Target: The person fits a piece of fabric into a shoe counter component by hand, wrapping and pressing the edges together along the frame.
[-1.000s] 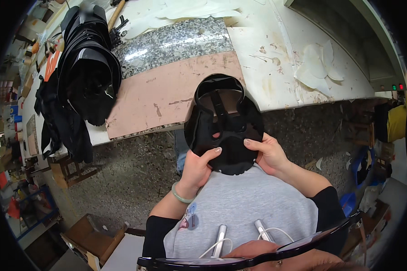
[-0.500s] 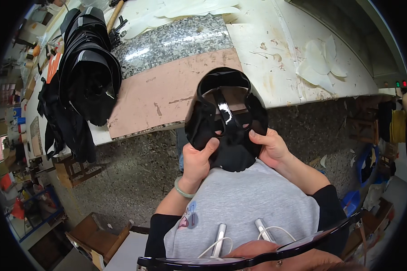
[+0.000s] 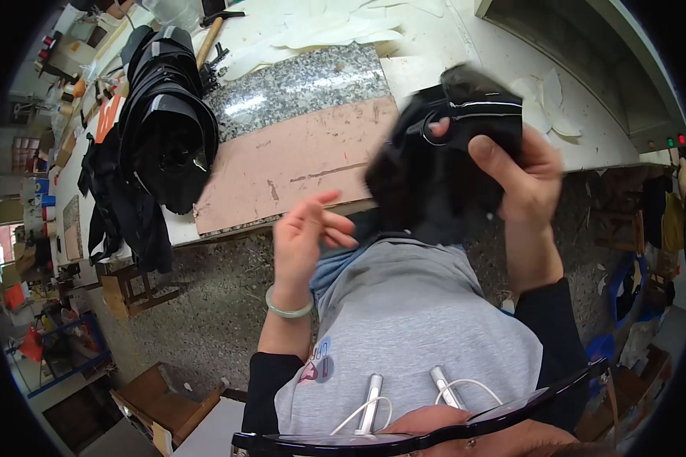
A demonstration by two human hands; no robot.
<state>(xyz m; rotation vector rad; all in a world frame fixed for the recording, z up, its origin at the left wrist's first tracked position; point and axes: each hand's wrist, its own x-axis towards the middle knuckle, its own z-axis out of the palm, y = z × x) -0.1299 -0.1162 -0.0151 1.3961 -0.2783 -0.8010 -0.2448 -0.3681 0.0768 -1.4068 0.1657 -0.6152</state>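
Note:
My right hand (image 3: 526, 179) grips the edge of a black glossy shoe upper (image 3: 450, 186), thumb on the near face and fingers behind it. The upper hangs sideways over the table's front edge, partly blurred, with a round opening through which a bit of finger shows. My left hand (image 3: 305, 232), with a pale green bangle at its wrist, is raised to the left of the upper, apart from it. Its fingers are loosely spread and hold nothing. At the left of the table lies a nested stack of similar black uppers (image 3: 168, 145), with black material draping over the edge.
A pinkish-brown board (image 3: 282, 167) lies before a speckled stone slab (image 3: 305, 84). Behind are white thin cut pieces (image 3: 328, 34) and a wooden-handled hammer (image 3: 210, 42). A metal housing (image 3: 579, 68) stands at the far right. Wooden stools are on the floor.
My left hand has let go of the shoe upper and drawn left. My right hand has lifted and turned the upper, moving it right and away from my lap.

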